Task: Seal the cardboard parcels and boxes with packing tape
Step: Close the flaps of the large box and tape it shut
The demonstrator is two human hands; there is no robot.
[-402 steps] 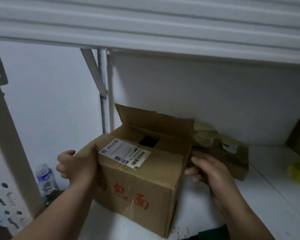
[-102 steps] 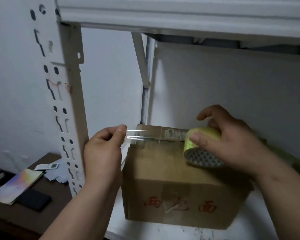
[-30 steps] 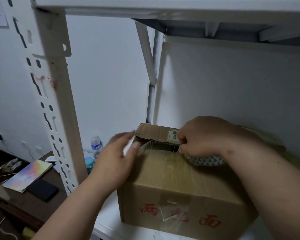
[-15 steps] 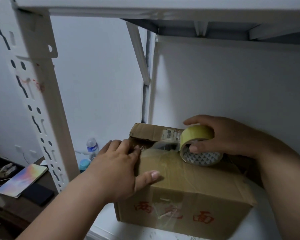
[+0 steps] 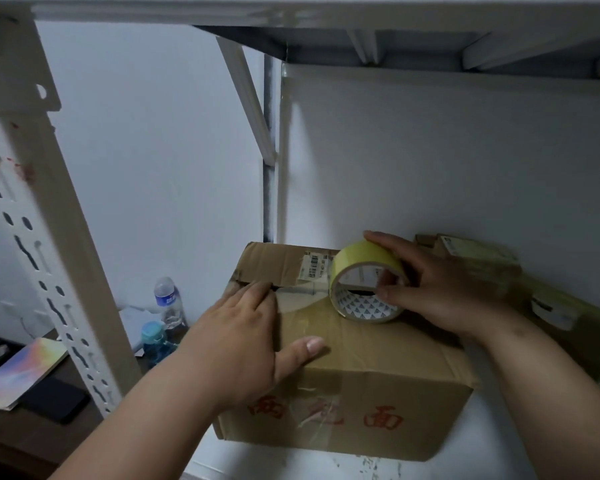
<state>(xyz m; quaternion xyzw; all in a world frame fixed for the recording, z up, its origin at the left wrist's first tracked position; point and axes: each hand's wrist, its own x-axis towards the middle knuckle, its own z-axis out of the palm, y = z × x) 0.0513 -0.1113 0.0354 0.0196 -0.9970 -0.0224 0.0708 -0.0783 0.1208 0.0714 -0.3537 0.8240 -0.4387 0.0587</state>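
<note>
Pressing flat on the cardboard box (image 5: 378, 362): left hand (image 5: 243, 337), fingers straight and together, palm down on the near-left part of the top, thumb splayed toward the front edge. Grip here is open, holding nothing, only bearing down on the flap. Right hand (image 5: 433, 292) curls round the yellow tape roll (image 5: 364, 282); fingers over the top of the roll, thumb on its near face, grip clamped on it. Roll stands tilted on its edge on the box top, near the far seam. Clear tape (image 5: 302, 299) lies stretched between roll and left fingertips. Far flap stands partly raised, white barcode label (image 5: 314, 266) on it. Box sits at the shelf's (image 5: 499, 441) front left corner. Second parcel (image 5: 492, 268) just behind the right hand, by the shelf's rear edge.
</note>
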